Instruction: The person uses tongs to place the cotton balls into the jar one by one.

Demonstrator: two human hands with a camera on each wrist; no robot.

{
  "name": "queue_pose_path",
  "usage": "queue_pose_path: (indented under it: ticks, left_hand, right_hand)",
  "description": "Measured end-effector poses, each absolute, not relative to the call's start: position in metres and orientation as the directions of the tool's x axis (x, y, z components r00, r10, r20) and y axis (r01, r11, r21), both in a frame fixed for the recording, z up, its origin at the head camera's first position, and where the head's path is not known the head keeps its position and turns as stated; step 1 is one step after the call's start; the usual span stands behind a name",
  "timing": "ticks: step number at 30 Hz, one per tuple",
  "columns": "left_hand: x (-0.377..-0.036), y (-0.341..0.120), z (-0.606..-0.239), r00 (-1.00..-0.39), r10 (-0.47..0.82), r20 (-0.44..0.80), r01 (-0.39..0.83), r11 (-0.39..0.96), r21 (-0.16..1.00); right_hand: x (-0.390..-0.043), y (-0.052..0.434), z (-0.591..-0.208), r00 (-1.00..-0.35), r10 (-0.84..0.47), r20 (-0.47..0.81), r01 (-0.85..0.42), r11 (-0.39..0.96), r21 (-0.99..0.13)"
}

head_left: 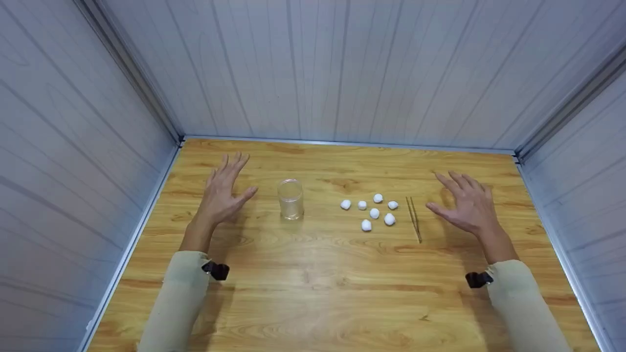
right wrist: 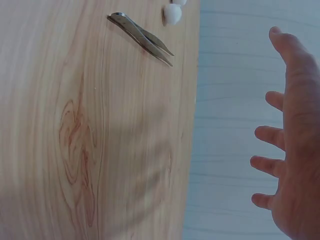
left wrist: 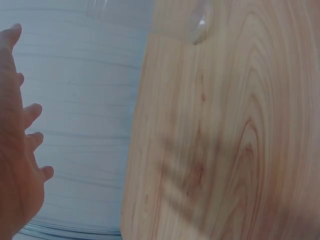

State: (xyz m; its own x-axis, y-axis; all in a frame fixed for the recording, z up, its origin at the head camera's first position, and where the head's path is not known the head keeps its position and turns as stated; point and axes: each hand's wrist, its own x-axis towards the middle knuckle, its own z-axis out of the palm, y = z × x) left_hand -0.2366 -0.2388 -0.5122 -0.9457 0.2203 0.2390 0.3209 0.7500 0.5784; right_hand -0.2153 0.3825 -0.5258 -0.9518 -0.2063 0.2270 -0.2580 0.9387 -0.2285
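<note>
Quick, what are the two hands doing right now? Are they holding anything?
Left hand: open, fingers spread, holding nothing, beside the glass.
Right hand: open, fingers spread, holding nothing, beside the tweezers.

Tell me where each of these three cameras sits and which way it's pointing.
Head: worn on the head, looking forward and down at the wooden table, glass, cotton balls and tweezers; both forearms and open hands show.
Left wrist: looks past the left hand at tabletop and wall.
Right wrist: looks past the right hand at tabletop and wall.
Shared: right wrist and head views both show the tweezers and a cotton ball.
</note>
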Motion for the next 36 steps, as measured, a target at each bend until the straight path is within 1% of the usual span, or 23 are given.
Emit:
queue_pose_path:
  ticks: [4,8,17,27,32,36]
  left_hand:
    - [-0.237,-0.238,-0.516,-0.948,0.216,0.235,0.318,0.721,0.616]
    - [-0.236,-0.234,-0.519,-0.949,0.220,0.227,0.315,0.714,0.625]
    - [-0.238,-0.227,-0.524,-0.942,0.223,0.251,0.335,0.653,0.679]
    - [-0.239,-0.219,-0.528,-0.934,0.247,0.258,0.357,0.626,0.693]
    - [-0.238,-0.214,-0.531,-0.939,0.242,0.244,0.343,0.602,0.722]
    - [-0.237,-0.211,-0.535,-0.942,0.236,0.239,0.333,0.577,0.746]
  right_hand:
    - [-0.213,0.380,-0.528,-0.956,-0.200,0.216,-0.250,0.939,-0.236]
    - [-0.212,0.378,-0.530,-0.958,-0.198,0.208,-0.245,0.942,-0.231]
    - [-0.213,0.375,-0.538,-0.945,-0.210,0.251,-0.270,0.934,-0.235]
    - [-0.212,0.368,-0.542,-0.946,-0.211,0.248,-0.269,0.934,-0.233]
    - [-0.211,0.368,-0.546,-0.940,-0.215,0.263,-0.278,0.933,-0.228]
    - [-0.210,0.368,-0.551,-0.944,-0.211,0.255,-0.274,0.930,-0.246]
